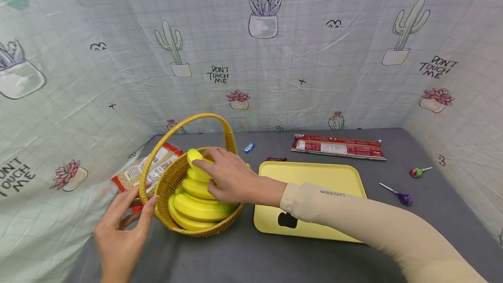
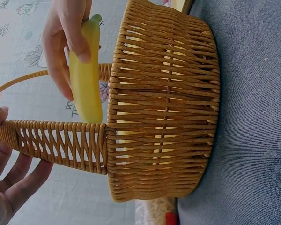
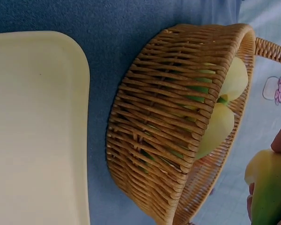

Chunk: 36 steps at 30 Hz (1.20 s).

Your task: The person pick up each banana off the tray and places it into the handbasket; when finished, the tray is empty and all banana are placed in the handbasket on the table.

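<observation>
A yellow wicker basket (image 1: 167,183) with a tall hooped handle (image 2: 65,143) stands on the grey cloth. Several yellow bananas (image 1: 200,206) lie inside it. My left hand (image 1: 123,226) pinches the handle low on its near left side, thumb on one face and fingers on the other. Over the basket, my right hand (image 1: 232,176) grips one banana (image 2: 86,84) between thumb and fingers. In the left wrist view this banana is above the rim; its green-tinged end shows in the right wrist view. From the head, the right hand covers part of it.
Right of the basket lies a pale yellow tray (image 1: 310,171), partly under the right sleeve (image 1: 334,204). Behind are a long red packet (image 1: 339,146) and a small blue wrapper (image 1: 249,147). Two lollipops (image 1: 417,172) lie far right. A clear, red-edged bag (image 1: 131,174) sits behind the handle.
</observation>
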Available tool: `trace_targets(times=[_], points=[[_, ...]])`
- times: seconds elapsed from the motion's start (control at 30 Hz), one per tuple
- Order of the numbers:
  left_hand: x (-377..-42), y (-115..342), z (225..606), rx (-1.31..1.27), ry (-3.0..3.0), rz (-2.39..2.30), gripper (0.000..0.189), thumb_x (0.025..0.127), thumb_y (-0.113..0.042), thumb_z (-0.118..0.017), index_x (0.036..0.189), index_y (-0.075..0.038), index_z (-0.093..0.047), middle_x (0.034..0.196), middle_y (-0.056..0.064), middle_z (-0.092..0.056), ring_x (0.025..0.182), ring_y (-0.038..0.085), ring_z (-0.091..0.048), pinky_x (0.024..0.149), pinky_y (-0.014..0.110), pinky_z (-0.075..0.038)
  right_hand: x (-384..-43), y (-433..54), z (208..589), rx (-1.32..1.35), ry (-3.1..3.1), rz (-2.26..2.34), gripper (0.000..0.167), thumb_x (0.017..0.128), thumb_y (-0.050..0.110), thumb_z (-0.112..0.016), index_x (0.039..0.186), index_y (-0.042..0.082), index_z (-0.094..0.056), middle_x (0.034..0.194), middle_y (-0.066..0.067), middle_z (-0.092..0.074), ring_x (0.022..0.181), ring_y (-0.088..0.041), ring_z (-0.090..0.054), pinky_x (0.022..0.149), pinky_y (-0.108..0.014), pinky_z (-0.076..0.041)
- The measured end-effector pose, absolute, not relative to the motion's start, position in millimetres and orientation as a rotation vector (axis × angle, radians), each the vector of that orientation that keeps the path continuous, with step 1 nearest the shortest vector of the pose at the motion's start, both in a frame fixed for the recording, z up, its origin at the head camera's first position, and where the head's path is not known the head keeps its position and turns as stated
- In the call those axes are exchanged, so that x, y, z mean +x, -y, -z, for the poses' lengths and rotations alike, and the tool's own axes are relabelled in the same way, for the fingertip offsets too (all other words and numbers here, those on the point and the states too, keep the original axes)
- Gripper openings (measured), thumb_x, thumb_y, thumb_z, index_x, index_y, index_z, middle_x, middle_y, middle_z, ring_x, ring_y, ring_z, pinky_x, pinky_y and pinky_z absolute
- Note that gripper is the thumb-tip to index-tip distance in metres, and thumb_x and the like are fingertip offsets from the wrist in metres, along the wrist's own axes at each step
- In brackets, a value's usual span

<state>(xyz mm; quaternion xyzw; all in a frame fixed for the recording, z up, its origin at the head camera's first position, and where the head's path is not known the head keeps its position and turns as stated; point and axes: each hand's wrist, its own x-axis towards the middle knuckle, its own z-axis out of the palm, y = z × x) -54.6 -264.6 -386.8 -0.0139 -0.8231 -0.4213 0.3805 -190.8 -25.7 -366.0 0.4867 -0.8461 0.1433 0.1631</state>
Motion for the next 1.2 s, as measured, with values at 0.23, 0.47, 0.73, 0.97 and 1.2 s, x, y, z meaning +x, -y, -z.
trace_targets(times=[0.23,0.47,0.73,0.97,1.2], points=[[-55.0,264.0,386.5,-0.037,2.101,1.084,0.043,0.089,0.007,-0.083,0.13,-0.006,-0.076,0.113,0.008,-0.072,0.093,0.01,-0.069,0.075,0.014,-0.058,-196.9,31.1,366.3,1.364,2.441,-0.363,0.059,0.094,0.011,-0.061,0.153,0.015,-0.057,0.141,-0.015,-0.055,0.105,-0.024,-0.057,0.076,-0.029,-0.05],[-55.1,263.5,387.6,-0.038,2.101,1.094,0.043,0.089,0.007,-0.083,0.129,-0.007,-0.077,0.112,0.007,-0.072,0.093,0.011,-0.069,0.075,0.014,-0.059,-202.6,34.0,370.7,1.35,2.521,-0.32,0.06,0.097,0.015,-0.06,0.156,0.017,-0.054,0.147,-0.015,-0.052,0.11,-0.025,-0.057,0.081,-0.03,-0.051],[-53.8,263.2,387.4,-0.032,2.102,1.067,0.045,0.088,0.008,-0.083,0.131,-0.004,-0.075,0.112,0.008,-0.072,0.093,0.008,-0.068,0.075,0.013,-0.058,-199.9,24.7,377.9,1.341,2.624,-0.381,0.061,0.102,0.034,-0.062,0.16,0.02,-0.049,0.155,-0.013,-0.046,0.136,-0.03,-0.049,0.108,-0.046,-0.048],[-54.5,264.8,386.2,-0.032,2.104,1.062,0.048,0.088,0.008,-0.084,0.133,-0.006,-0.075,0.113,0.008,-0.072,0.095,0.008,-0.068,0.076,0.012,-0.058,-195.8,11.0,377.8,1.343,2.567,-0.449,0.062,0.099,0.029,-0.065,0.158,0.019,-0.051,0.151,-0.01,-0.049,0.127,-0.028,-0.053,0.105,-0.044,-0.047],[-55.7,265.2,385.9,-0.035,2.108,1.059,0.049,0.087,0.008,-0.084,0.132,-0.006,-0.075,0.112,0.009,-0.072,0.094,0.007,-0.068,0.075,0.012,-0.057,-193.3,0.1,375.3,1.344,2.538,-0.537,0.063,0.097,0.024,-0.068,0.157,0.018,-0.052,0.151,-0.011,-0.049,0.129,-0.029,-0.052,0.106,-0.048,-0.047]])
